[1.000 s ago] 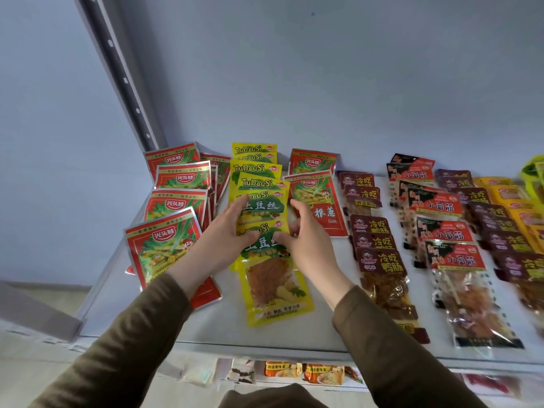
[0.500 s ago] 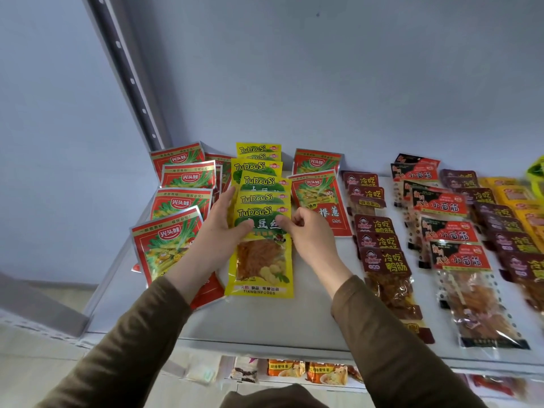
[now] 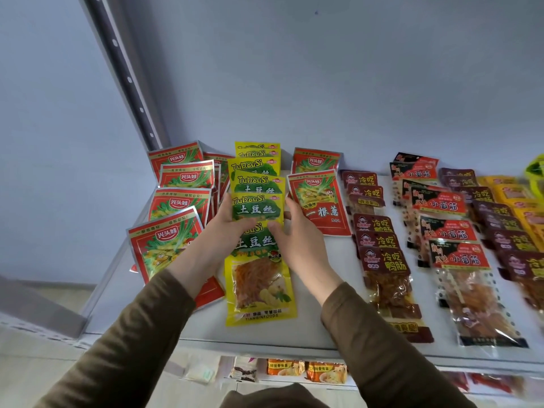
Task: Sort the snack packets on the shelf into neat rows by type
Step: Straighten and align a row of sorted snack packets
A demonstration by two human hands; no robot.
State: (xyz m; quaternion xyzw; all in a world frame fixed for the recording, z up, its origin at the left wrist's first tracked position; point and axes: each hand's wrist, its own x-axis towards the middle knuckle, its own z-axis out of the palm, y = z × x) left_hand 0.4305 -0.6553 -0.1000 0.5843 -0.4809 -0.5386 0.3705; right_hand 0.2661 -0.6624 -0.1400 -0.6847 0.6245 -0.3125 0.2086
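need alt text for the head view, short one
Both hands, left and right, hold a yellow TuDouSi packet over its overlapping row on a white shelf. Red packets lie left; dark red packets lie right.

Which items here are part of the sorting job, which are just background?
In the job:
- yellow TuDouSi packets, row held between left hand and right hand
- red scallion packets
- dark red duck-intestine packets
- red-label gluten packets
- shelf

Background:
- shelf upright
- packets on lower shelf
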